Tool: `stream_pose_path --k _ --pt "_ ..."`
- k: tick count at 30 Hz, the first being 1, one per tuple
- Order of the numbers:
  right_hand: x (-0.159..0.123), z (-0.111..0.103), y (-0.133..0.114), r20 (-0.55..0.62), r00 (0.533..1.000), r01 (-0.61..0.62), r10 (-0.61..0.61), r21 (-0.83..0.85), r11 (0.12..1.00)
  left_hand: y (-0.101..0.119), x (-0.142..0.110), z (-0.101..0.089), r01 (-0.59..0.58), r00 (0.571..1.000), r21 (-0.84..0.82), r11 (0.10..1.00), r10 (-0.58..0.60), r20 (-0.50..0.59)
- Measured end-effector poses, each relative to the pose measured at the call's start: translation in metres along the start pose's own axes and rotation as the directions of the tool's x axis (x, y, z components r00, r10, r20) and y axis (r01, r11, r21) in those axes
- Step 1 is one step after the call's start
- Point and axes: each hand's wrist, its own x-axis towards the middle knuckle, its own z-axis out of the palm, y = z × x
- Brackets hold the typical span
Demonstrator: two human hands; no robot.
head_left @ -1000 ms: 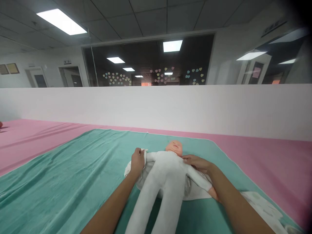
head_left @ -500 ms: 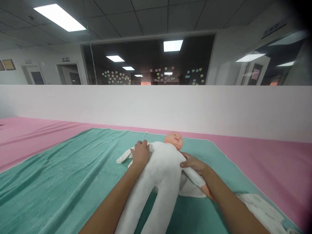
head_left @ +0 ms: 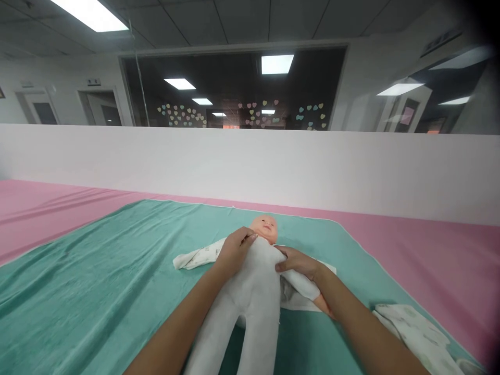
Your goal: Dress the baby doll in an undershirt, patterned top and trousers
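A baby doll (head_left: 255, 276) with a white cloth body lies on its back, its head (head_left: 265, 228) pointing away from me. My left hand (head_left: 237, 251) is closed at the doll's shoulder and collar on the left, with its fingertips by the neck. Around the doll's upper arm and side on the right, my right hand (head_left: 299, 263) is closed, its thumb on the chest. A white printed sleeve (head_left: 199, 256) stretches out on the left, beyond my left hand. More white cloth (head_left: 300, 301) lies flat under the doll's arm on the right. Most of that garment is hidden beneath the doll.
A green blanket (head_left: 97, 281) is spread under the doll, over a pink surface (head_left: 429, 250). Folded white printed cloth (head_left: 414, 330) lies at the lower right. A low white wall (head_left: 250, 166) stands behind, with a window above it.
My left hand has moved right and up to the doll's collar. The doll has shifted slightly left, its head turning more upright. More of the left sleeve shows; my right hand keeps its grip.
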Motion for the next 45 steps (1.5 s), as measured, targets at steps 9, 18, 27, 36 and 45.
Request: stream_pose_path --k 9,18,27,36,45 --pt "0.002 -0.003 0.006 -0.043 0.999 0.013 -0.017 -0.079 0.997 -0.025 -0.015 -0.017 0.225 0.964 0.501 0.836 -0.265 0.010" --pt "0.023 0.003 0.023 -0.142 0.981 0.121 -0.134 -0.099 0.988 0.010 -0.017 -0.013 0.018 0.995 0.376 0.926 -0.055 0.087" --pt "0.010 -0.001 0.013 -0.162 0.987 -0.044 -0.002 -0.283 0.958 0.004 -0.052 -0.020 0.098 0.994 0.689 0.718 -0.101 -0.036" --pt "0.000 0.003 -0.001 -0.108 0.991 -0.102 0.074 -0.277 0.955 -0.002 -0.088 -0.060 0.262 0.961 0.771 0.580 -0.234 -0.150" --pt "0.020 0.008 0.020 -0.316 0.948 -0.018 -0.045 -0.194 0.981 0.075 -0.076 -0.055 0.275 0.913 0.219 0.936 -0.326 0.245"
